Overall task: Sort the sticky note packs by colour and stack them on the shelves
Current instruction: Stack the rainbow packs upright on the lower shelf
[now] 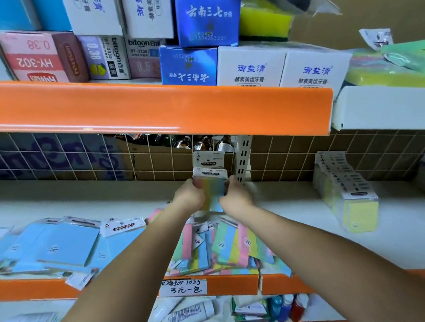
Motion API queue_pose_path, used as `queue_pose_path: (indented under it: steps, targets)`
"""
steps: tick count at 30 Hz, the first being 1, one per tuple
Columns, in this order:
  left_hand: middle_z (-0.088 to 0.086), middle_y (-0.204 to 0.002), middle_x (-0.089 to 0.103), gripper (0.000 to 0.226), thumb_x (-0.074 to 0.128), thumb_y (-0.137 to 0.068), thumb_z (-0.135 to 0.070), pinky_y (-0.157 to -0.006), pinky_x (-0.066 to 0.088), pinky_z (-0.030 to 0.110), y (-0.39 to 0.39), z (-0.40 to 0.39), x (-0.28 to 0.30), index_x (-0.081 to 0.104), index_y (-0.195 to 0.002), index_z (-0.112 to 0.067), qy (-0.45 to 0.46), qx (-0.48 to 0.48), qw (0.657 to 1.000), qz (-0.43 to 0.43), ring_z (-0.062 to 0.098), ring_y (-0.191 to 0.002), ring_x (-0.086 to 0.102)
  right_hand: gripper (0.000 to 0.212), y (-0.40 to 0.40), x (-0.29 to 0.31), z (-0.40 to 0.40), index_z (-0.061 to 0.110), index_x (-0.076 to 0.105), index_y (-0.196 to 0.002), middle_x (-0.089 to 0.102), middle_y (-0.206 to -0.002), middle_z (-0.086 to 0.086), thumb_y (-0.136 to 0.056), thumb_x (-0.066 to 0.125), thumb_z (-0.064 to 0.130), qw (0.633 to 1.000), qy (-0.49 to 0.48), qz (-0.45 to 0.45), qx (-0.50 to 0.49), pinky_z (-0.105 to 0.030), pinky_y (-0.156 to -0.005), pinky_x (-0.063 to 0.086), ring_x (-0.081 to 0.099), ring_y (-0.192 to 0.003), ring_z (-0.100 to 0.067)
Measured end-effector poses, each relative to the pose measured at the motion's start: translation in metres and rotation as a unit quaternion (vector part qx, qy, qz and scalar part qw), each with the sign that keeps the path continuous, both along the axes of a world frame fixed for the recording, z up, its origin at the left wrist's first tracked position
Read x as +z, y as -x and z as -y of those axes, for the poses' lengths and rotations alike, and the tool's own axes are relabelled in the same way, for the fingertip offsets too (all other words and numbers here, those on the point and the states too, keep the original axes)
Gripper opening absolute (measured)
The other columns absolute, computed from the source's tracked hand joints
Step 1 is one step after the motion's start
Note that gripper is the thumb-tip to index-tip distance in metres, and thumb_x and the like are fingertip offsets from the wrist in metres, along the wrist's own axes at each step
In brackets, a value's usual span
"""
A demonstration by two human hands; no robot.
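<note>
At the far left of the middle shelf [274, 201] lies a loose spread of blue sticky note packs [52, 248], overlapping one another, with a few white header cards showing among them. Right of that, near the shelf's front edge, sits a jumbled heap of multicolour strip packs [229, 249], pink, green, yellow and blue, some hanging over the orange lip.

Above this heap the left hand [190, 196] and the right hand [235, 197] meet at the back of the shelf. Both curl their fingers round the sides of a rainbow-striped pack [212, 186], holding it upright against another pack [208, 160] that stands behind it near the wire grid. This looks like the placing step: the multicolour pack is being set into its own upright row.

Further right stands a tidy row of yellow packs [348, 192], apparently already sorted.

The next move probably calls for letting go without tipping the pack forward, then reaching down to the heap for another matching one. The blue packs on the left appear not yet stacked.
</note>
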State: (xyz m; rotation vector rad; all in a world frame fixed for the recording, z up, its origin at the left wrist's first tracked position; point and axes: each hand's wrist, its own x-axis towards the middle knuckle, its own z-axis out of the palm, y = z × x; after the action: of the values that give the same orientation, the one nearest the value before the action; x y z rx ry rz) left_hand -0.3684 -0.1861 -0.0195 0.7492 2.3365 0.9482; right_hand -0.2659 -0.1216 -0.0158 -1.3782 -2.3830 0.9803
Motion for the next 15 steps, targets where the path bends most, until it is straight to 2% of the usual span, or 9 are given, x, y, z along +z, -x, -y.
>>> queue_pose_path:
  steps: [5, 8, 10, 13, 15]
  targets:
    - [0.011, -0.133, 0.054, 0.049, 0.048, -0.095, -0.025, -0.09, 0.044, 0.032, 0.001, -0.018, -0.007, 0.037, -0.142, -0.016, 0.027, -0.015, 0.999, 0.026, 0.03, -0.115, 0.055, 0.041, 0.006, -0.009, -0.006, 0.014, 0.04, -0.129, 0.051, -0.1, -0.007, -0.091, 0.049, 0.003, 0.995, 0.084, -0.041, -0.027, -0.025, -0.055, 0.04, 0.052, -0.082, -0.024]
    - [0.012, -0.138, 0.049, 0.063, 0.045, -0.097, -0.022, -0.086, 0.042, 0.031, 0.004, -0.026, -0.014, 0.016, -0.152, -0.023, 0.027, -0.019, 0.998, 0.046, 0.03, -0.116, 0.054, 0.049, 0.011, -0.015, -0.012, 0.018, 0.038, -0.135, 0.051, -0.102, -0.006, -0.09, 0.049, 0.002, 0.993, 0.112, -0.039, -0.027, -0.026, -0.063, 0.042, 0.052, -0.084, -0.024]
    - [0.015, -0.143, 0.044, 0.069, 0.043, -0.098, -0.023, -0.092, 0.042, 0.034, 0.006, -0.029, -0.018, 0.002, -0.153, -0.021, 0.033, -0.018, 0.997, 0.06, 0.032, -0.12, 0.051, 0.053, 0.013, -0.017, -0.016, 0.019, 0.036, -0.139, 0.053, -0.109, -0.007, -0.091, 0.047, 0.002, 0.991, 0.126, -0.034, -0.022, -0.027, -0.065, 0.043, 0.052, -0.082, -0.022]
    - [0.017, -0.144, 0.041, 0.065, 0.04, -0.099, -0.023, -0.1, 0.037, 0.037, 0.008, -0.031, -0.025, 0.004, -0.153, -0.015, 0.029, -0.01, 0.996, 0.084, 0.033, -0.127, 0.045, 0.055, 0.015, -0.019, -0.02, 0.02, 0.028, -0.146, 0.05, -0.107, -0.006, -0.095, 0.041, 0.005, 0.988, 0.151, -0.017, 0.0, -0.021, -0.051, 0.033, 0.042, -0.064, -0.012]
    - [0.018, -0.138, 0.048, 0.056, 0.041, -0.098, -0.022, -0.096, 0.039, 0.035, 0.011, -0.031, -0.03, 0.02, -0.149, -0.01, 0.029, -0.014, 0.995, 0.093, 0.033, -0.122, 0.049, 0.054, 0.018, -0.021, -0.022, 0.021, 0.028, -0.146, 0.048, -0.104, -0.005, -0.095, 0.04, 0.006, 0.988, 0.151, -0.01, 0.011, -0.022, -0.05, 0.031, 0.041, -0.062, -0.011]
